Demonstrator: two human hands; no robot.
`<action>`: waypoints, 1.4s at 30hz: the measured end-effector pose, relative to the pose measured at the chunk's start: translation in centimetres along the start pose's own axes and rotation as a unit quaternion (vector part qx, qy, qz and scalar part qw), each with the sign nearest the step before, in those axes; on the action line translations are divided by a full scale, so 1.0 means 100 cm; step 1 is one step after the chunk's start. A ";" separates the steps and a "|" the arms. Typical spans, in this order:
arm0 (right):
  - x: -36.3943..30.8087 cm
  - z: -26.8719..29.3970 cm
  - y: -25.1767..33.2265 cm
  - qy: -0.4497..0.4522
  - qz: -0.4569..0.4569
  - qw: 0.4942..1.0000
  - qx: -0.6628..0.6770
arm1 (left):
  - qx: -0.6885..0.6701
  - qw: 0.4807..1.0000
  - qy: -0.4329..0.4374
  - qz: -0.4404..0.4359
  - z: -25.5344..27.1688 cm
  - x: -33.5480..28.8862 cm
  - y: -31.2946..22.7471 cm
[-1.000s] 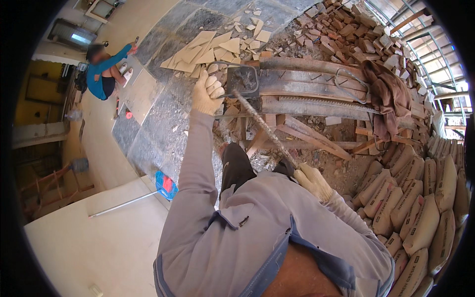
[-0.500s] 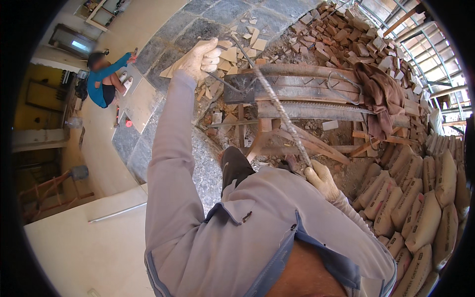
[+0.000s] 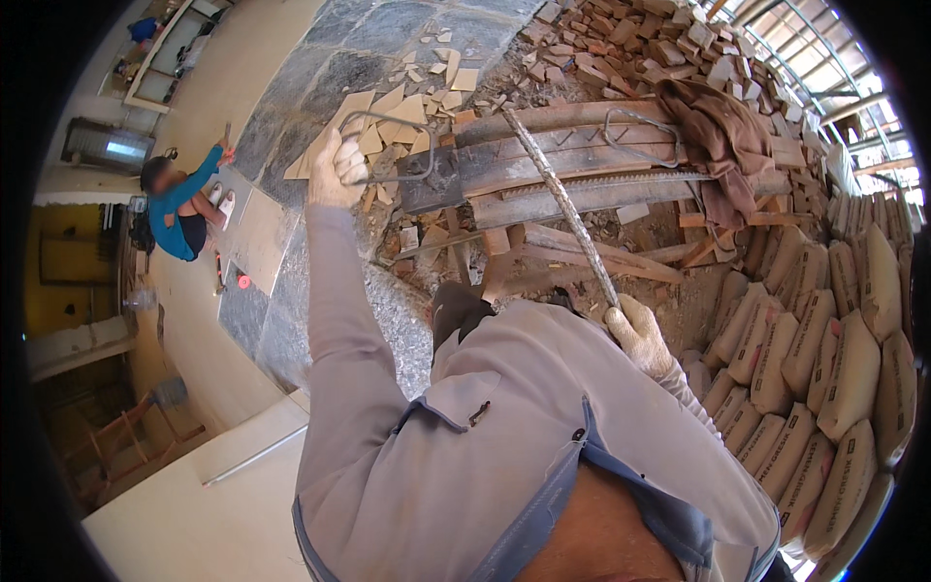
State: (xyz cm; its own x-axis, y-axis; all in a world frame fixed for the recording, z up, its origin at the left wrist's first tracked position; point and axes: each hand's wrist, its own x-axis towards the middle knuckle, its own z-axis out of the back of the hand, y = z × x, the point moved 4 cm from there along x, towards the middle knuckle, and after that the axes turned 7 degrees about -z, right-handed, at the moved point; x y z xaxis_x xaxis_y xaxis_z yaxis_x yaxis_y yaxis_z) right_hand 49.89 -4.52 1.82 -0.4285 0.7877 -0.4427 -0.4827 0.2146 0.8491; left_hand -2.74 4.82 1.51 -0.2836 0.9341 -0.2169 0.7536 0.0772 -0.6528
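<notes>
My gloved left hand (image 3: 335, 167) is stretched far forward and closed on one side of a bent steel stirrup (image 3: 400, 117), a rectangular loop of thin bar held over the rubble. In my gloved right hand (image 3: 637, 332), close to my shoulder, is the lower end of a long ribbed steel rod (image 3: 562, 209). The rod slants up and away across the timber pile. My grey sleeves and collar fill the lower middle of the view.
Rough wooden planks (image 3: 582, 184) lie crosswise ahead, with a brown cloth (image 3: 718, 126) on them. Broken tan tiles (image 3: 407, 92) and brick rubble (image 3: 659, 39) lie beyond. Stacked sacks (image 3: 834, 369) line the right. A person in blue (image 3: 179, 209) crouches at left beside dark stone slabs (image 3: 281, 310).
My left arm has reached farther forward and to the left, and its hand now grips the stirrup loop. My right hand has stayed on the rod's lower end.
</notes>
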 end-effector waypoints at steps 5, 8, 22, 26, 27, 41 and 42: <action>0.007 0.006 -0.003 0.022 -0.015 1.000 -0.017 | -0.067 0.996 -0.055 -0.030 0.017 -0.017 0.027; 0.011 0.010 0.000 0.043 -0.014 0.998 -0.044 | -0.085 0.994 -0.070 -0.028 0.023 -0.025 0.038; 0.016 0.007 0.009 0.088 -0.001 0.995 -0.044 | -0.067 0.997 -0.049 0.005 -0.014 -0.021 0.032; 0.017 0.004 0.008 0.069 -0.024 0.995 -0.068 | -0.071 0.997 -0.001 0.017 -0.002 -0.013 0.025; 0.017 0.003 0.008 0.080 -0.024 0.996 -0.027 | -0.063 0.998 0.001 0.011 0.003 -0.012 0.023; -0.007 -0.040 -0.010 -0.010 0.050 0.999 -0.002 | 0.225 0.970 0.095 0.016 0.018 0.085 0.027; -0.012 -0.043 -0.012 -0.029 0.042 0.999 -0.003 | 0.270 0.958 0.096 0.025 0.012 0.093 0.050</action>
State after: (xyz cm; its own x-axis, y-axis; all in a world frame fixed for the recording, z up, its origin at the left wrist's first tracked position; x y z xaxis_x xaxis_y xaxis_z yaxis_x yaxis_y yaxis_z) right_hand 47.69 -8.24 0.04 -0.4231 0.8344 -0.3532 -0.4515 0.1438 0.8806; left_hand -2.36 13.51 -4.67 -0.1019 0.9826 -0.1552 0.3316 -0.1135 -0.9365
